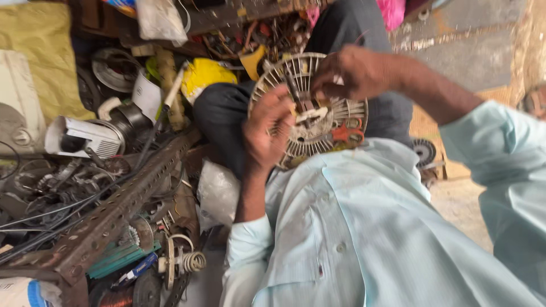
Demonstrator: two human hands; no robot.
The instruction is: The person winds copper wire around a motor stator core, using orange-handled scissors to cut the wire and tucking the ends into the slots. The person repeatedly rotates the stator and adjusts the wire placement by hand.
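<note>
A round white plastic disc with radial ribs (341,113) rests on my lap, over dark trousers (227,113). Its hub is dirty, and an orange piece (347,135) sits near its lower rim. My left hand (266,133) grips the disc's left edge, thumb over the ribs. My right hand (352,71) reaches in from the right above the disc, its fingers pinched on a thin dark rod (296,94) that points down into the hub. I wear a light blue shirt (364,227).
A rusty perforated metal angle bar (114,210) lies diagonally at the left among scrap: wires, a copper coil (193,261), a white plastic housing (85,136), a yellow object (207,74) and a plastic bag (219,190). A small round wheel (424,150) lies at the right by a concrete step.
</note>
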